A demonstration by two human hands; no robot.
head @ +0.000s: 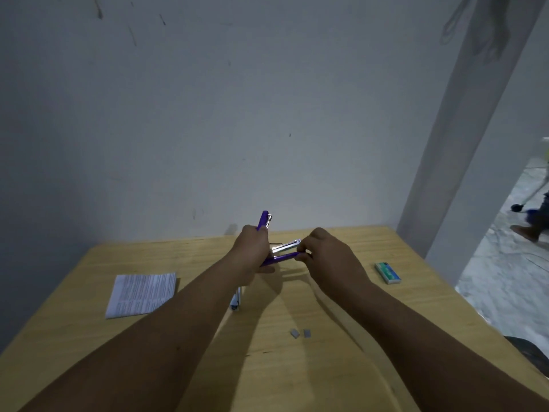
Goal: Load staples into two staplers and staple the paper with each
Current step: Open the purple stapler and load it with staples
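Left hand (pixel 252 248) grips the opened purple stapler (pixel 282 257); right hand (pixel 323 251) pinches its front. Seat staples flat in the tray (pixel 285 245); spares (pixel 300 333) lie at 6 o'clock.

No writing can be read anywhere. The folded paper (pixel 142 294) on the bench (pixel 326 367) carries rows of printed lines, too blurred to make out. The green staple box (pixel 387 272) bears a label, also too small to read.

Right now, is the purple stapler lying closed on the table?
No: the purple stapler is swung open and held above the table by the left hand and right hand.
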